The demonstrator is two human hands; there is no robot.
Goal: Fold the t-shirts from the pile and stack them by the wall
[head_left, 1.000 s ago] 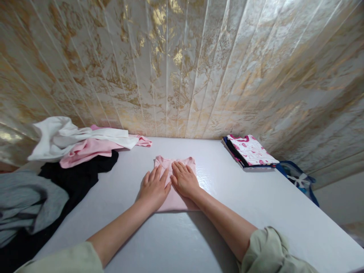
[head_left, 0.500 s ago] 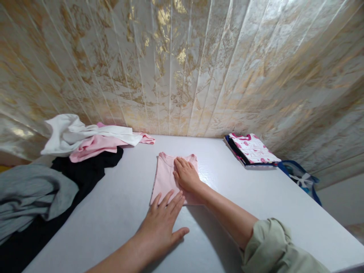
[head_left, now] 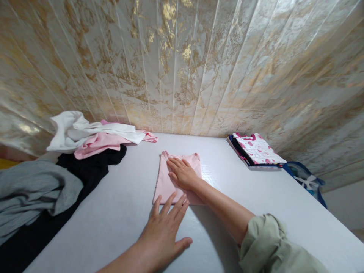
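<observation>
A folded light-pink shirt (head_left: 166,182) lies flat on the white table (head_left: 122,212), its neckline facing the wall. Across its upper middle rests my right hand (head_left: 183,174), palm down with fingers extended, hiding part of the collar. My left hand (head_left: 166,231) is spread at the shirt's near edge, fingertips over the hem and thumb out to the right. Neither hand grips the cloth. Part of the shirt's right side is covered by my right forearm.
At the left lie loose clothes: a white garment (head_left: 68,131), a pink one (head_left: 99,144), a black one (head_left: 91,167) and a grey one (head_left: 36,185). A stack of folded clothes (head_left: 258,149) sits back right, beside a blue-edged bag (head_left: 307,180). A patterned wall (head_left: 176,76) stands behind.
My right hand has slid slightly left across the shirt's upper part. My left hand stays at the near edge, fingers spread. The whole view has shifted a little.
</observation>
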